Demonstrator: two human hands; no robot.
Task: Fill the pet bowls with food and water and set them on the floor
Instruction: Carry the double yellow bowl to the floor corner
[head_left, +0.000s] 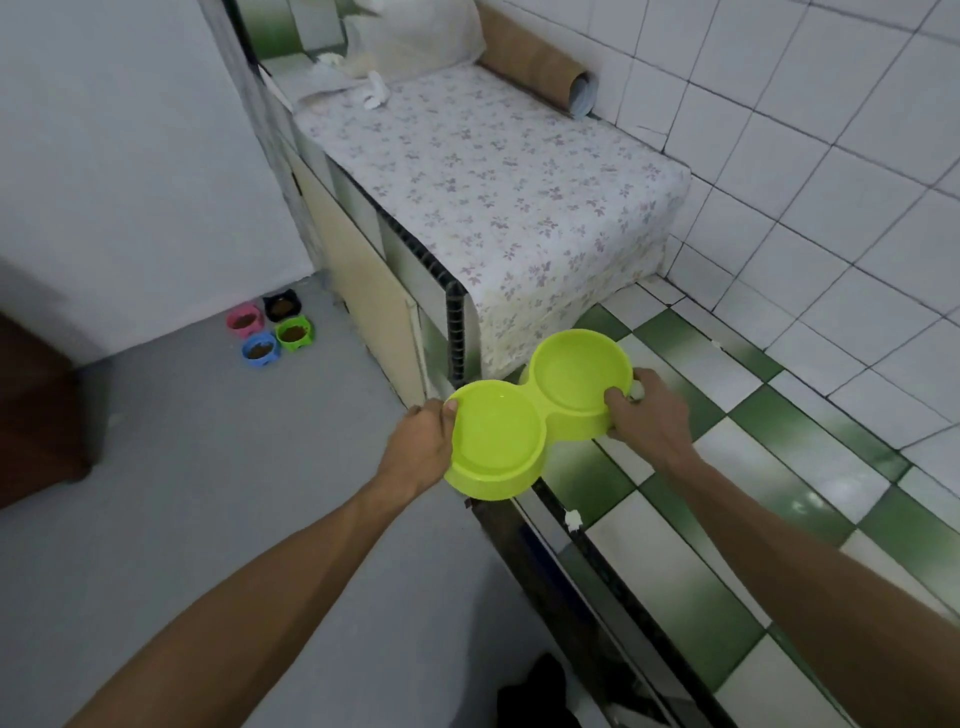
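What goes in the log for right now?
left hand: grips double bowl | right hand: grips other end | bowl: no food inside | floor: four small bowls with food

White tiled wall (831, 156) behind a green-and-white checkered counter (779, 467) and floral-covered ledge (493, 171), grey floor (208, 493) below.

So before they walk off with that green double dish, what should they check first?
1. Grip: the left hand holds the near end of the double bowl and the right hand holds the far end. Ok.
2. Level: the double bowl looks roughly flat between the hands. Ok.
3. Food: no kibble shows in either well. Not ok.
4. Water: clear water would hardly show against the glossy plastic. Cannot tell.
5. Other dishes: the four small bowls on the floor already hold brown food. Ok.
6. Landing spot: bare grey floor lies beside them. Ok.
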